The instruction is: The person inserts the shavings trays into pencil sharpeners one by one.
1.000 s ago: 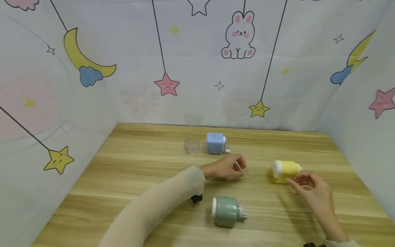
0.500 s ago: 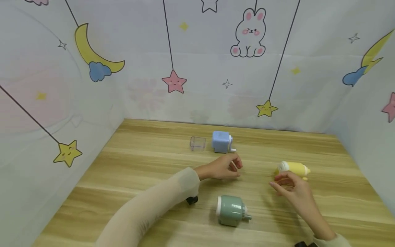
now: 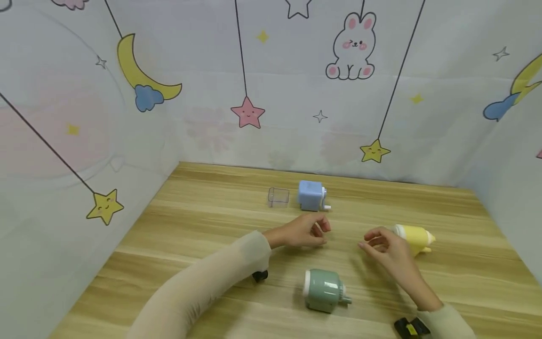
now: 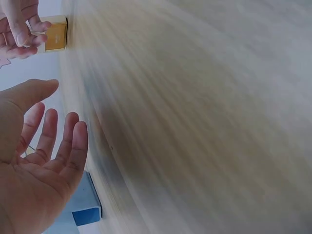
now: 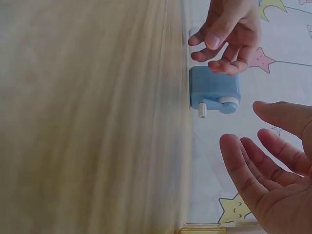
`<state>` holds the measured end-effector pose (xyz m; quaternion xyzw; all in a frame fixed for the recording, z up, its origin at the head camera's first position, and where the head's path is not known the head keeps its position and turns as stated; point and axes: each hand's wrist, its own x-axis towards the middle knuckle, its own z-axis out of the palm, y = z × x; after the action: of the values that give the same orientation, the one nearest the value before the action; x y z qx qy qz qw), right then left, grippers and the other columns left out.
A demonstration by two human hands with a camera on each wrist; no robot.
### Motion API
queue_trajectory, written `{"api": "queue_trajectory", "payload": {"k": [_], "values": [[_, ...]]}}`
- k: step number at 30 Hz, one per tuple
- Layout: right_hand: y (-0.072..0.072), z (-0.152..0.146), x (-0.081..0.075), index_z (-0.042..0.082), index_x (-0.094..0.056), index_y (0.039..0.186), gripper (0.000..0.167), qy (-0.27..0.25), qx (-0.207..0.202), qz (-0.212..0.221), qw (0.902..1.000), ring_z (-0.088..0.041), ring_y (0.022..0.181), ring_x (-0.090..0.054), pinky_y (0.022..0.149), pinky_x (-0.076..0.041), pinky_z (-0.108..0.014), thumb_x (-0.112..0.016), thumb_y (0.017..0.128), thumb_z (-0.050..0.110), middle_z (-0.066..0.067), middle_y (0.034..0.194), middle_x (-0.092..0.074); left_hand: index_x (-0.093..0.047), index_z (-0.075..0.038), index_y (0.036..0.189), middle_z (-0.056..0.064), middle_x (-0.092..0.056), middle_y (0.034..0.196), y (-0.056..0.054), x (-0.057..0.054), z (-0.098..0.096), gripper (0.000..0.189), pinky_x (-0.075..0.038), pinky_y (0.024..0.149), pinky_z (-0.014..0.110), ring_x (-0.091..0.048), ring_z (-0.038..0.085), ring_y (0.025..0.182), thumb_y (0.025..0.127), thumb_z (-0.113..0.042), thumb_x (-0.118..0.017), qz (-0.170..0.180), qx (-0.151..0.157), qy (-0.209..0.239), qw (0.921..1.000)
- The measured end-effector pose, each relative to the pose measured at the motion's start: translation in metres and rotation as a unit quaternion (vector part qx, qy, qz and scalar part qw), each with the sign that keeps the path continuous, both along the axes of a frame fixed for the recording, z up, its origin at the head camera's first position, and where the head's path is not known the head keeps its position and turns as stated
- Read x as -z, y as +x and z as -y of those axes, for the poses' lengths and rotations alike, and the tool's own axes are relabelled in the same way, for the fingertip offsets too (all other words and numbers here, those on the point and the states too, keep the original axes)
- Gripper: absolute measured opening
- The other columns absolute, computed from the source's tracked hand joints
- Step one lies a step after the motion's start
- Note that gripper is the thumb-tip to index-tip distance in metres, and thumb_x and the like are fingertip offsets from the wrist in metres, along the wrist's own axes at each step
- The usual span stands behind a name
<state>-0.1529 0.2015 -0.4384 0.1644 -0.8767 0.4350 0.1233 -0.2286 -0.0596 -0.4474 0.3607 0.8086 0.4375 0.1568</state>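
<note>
Left grip (image 3: 302, 230) and right grip (image 3: 391, 249) are spread — the right hides part of the yellow device (image 3: 417, 237) toward the right edge of the table (image 3: 211, 207).

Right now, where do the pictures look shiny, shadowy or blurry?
Head view: white glints on the green sharpener, faint shadows on the table; left wrist view: blurred table grain, with a dark patch; right wrist view: streaky, blurred table, while the blue sharpener looks clearer.

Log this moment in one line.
left hand: empty, nearest blue sharpener | right hand: empty, nearest yellow sharpener | green sharpener: on table, untouched | clear box: beside blue sharpener
</note>
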Motion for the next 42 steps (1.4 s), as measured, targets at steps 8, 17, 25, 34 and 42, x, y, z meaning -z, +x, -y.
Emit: {"api": "queue_trajectory", "payload": {"k": [8, 17, 25, 34, 42], "values": [[-0.009, 0.003, 0.003, -0.004, -0.066, 0.096, 0.020, 0.007, -0.011, -0.019, 0.9997, -0.010, 0.078, -0.067, 0.064, -0.057, -0.020, -0.080, 0.083, 0.000, -0.012, 0.093, -0.068, -0.059, 0.004, 0.114, 0.017, -0.062, 0.114, 0.002, 0.002, 0.019, 0.029, -0.054, 0.082, 0.021, -0.066, 0.018, 0.097, 0.089, -0.002, -0.073, 0.005, -0.020, -0.002, 0.9998], [-0.016, 0.010, 0.002, -0.006, -0.065, 0.096, 0.022, 0.000, -0.012, -0.017, 0.9998, -0.011, 0.079, -0.067, 0.065, -0.056, -0.018, -0.080, 0.082, -0.002, -0.016, 0.093, -0.068, -0.060, 0.003, 0.115, 0.016, -0.062, 0.115, 0.005, 0.000, 0.040, 0.029, -0.054, 0.086, 0.025, -0.065, 0.025, 0.102, 0.090, -0.004, -0.073, -0.017, -0.042, -0.023, 0.9987], [-0.022, 0.019, -0.003, -0.005, -0.064, 0.101, 0.024, 0.019, -0.013, 0.008, 0.9997, -0.029, 0.088, -0.068, 0.068, -0.057, -0.021, -0.079, 0.086, 0.006, -0.019, 0.099, -0.067, -0.061, 0.002, 0.114, 0.014, -0.064, 0.114, 0.006, 0.000, 0.053, 0.029, -0.052, 0.091, 0.029, -0.062, 0.026, 0.104, 0.089, -0.005, -0.075, -0.049, -0.061, -0.031, 0.9965], [-0.027, 0.026, -0.008, -0.003, -0.064, 0.105, 0.027, 0.032, -0.016, 0.016, 0.9992, -0.029, 0.091, -0.068, 0.070, -0.057, -0.021, -0.078, 0.088, 0.012, -0.017, 0.102, -0.067, -0.061, -0.001, 0.114, 0.012, -0.064, 0.113, 0.009, 0.003, 0.068, 0.030, -0.052, 0.091, 0.030, -0.064, 0.026, 0.103, 0.089, -0.007, -0.076, -0.057, -0.091, -0.042, 0.9933], [-0.034, 0.033, -0.009, -0.002, -0.064, 0.107, 0.028, 0.048, -0.019, 0.015, 0.9986, -0.028, 0.091, -0.068, 0.070, -0.058, -0.025, -0.077, 0.090, 0.016, -0.018, 0.104, -0.066, -0.061, -0.001, 0.115, 0.011, -0.062, 0.114, 0.008, 0.003, 0.081, 0.029, -0.052, 0.091, 0.029, -0.063, 0.023, 0.104, 0.090, -0.009, -0.074, -0.058, -0.116, -0.055, 0.9900]]}}
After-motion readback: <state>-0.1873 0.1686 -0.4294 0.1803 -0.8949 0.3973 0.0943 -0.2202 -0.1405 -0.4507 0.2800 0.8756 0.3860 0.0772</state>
